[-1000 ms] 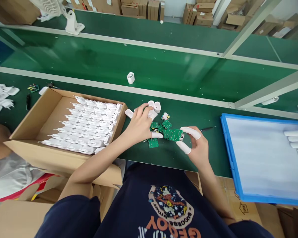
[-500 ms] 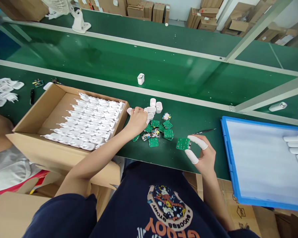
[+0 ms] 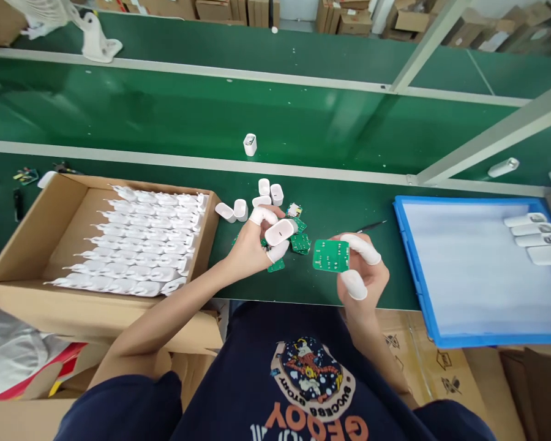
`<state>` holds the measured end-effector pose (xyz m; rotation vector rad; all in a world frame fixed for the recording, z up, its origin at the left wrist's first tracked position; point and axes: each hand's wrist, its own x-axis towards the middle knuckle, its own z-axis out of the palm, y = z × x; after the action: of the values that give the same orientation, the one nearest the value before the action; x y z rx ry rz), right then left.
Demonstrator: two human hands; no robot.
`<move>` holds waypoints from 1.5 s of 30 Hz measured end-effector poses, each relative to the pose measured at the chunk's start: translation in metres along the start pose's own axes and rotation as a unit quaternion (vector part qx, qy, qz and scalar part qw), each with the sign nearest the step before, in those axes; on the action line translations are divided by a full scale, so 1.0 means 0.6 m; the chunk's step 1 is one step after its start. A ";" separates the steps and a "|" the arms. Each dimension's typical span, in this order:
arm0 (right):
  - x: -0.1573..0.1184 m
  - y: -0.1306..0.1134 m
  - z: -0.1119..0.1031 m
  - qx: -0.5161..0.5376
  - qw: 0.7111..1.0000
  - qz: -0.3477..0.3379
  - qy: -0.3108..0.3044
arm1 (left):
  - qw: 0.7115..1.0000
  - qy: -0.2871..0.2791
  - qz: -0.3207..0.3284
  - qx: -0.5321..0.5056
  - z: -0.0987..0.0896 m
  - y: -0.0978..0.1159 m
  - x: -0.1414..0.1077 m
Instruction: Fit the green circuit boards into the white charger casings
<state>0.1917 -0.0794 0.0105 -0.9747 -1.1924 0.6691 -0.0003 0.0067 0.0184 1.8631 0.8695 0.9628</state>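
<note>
White covers sit on fingertips of both hands. My left hand point(image 3: 257, 242) grips a white housing point(image 3: 280, 232) between thumb and fingers, its open end facing me. To its right, my right hand point(image 3: 360, 272) pinches a green circuit board point(image 3: 331, 255) by its right side. The two parts are apart. Several loose circuit boards point(image 3: 300, 242) lie beneath and beside my left hand, partly hidden by it. Behind that hand stand or lie several white housings point(image 3: 276, 194) on the green table point(image 3: 349, 211).
At left, a cardboard box point(image 3: 18, 245) holds rows of white parts point(image 3: 142, 239). A blue-rimmed tray point(image 3: 411, 263) on the right carries white housings point(image 3: 532, 228). Dark tweezers point(image 3: 371, 225) lie behind my right hand. One housing point(image 3: 250, 144) stands near the back panel.
My left hand has moved right and toward me, lifting a white housing from the group. My right hand still holds the board, now turned more face-on. The camera view has shifted.
</note>
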 end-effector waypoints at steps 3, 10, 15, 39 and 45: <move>0.004 -0.013 0.032 0.015 0.999 -0.014 -0.026 | 0.997 -0.024 -0.002 -0.078 0.008 0.002 -0.010; 0.001 -0.022 0.044 -0.060 0.996 -0.049 -0.042 | 0.982 -0.168 0.084 -0.014 0.002 0.020 -0.015; 0.009 -0.033 0.031 -0.008 0.998 -0.017 -0.060 | 0.974 -0.205 0.096 0.018 0.002 0.022 -0.020; 0.028 -0.069 0.009 -0.231 0.940 -0.172 -0.181 | 0.982 -0.159 0.102 -0.021 0.009 0.014 -0.021; 0.033 -0.056 0.014 -0.228 0.937 -0.192 -0.184 | 0.985 -0.154 0.067 -0.034 0.012 0.008 -0.023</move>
<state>0.1869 -0.0755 0.0497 -0.9750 -1.8698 0.2633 0.0008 -0.0095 0.0163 1.9635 0.5255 0.7470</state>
